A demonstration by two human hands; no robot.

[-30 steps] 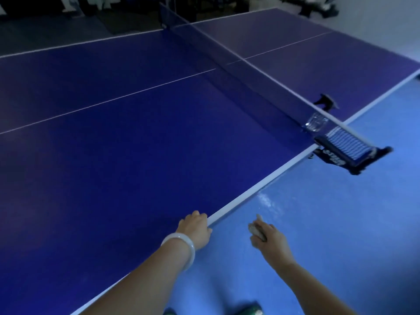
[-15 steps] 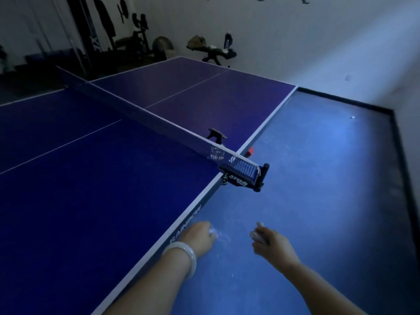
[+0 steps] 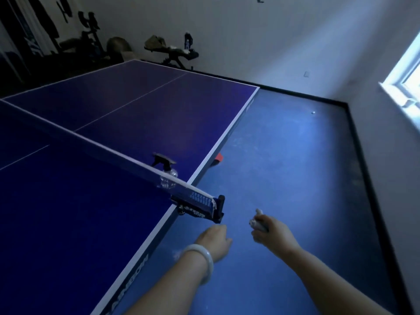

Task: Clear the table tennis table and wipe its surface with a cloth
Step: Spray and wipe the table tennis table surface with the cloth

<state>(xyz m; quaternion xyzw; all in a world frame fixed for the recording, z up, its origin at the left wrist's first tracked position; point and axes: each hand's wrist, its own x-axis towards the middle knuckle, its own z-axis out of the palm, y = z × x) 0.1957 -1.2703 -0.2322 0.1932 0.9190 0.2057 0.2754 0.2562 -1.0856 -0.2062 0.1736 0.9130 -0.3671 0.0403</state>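
Now off the worktop (image 3: 95,219) edge, over blue floor (image 3: 284,178): left hand (image 3: 214,241), bracelet (image 3: 203,260) on wrist, no longer resting on the white border as a second ago; fingers curled downward, grip impossible to tell. Right hand (image 3: 270,230) pinching a small pale wad, probably the cloth (image 3: 256,221), same hold as before. Further out, net clamp (image 3: 204,206) much nearer than half a second back. Beyond net (image 3: 95,144), clear spray bottle (image 3: 167,172) standing on far half near the side edge, unmoved. Red item (image 3: 219,158) poking out under that edge. Small white ball (image 3: 313,112) on floor near far wall.
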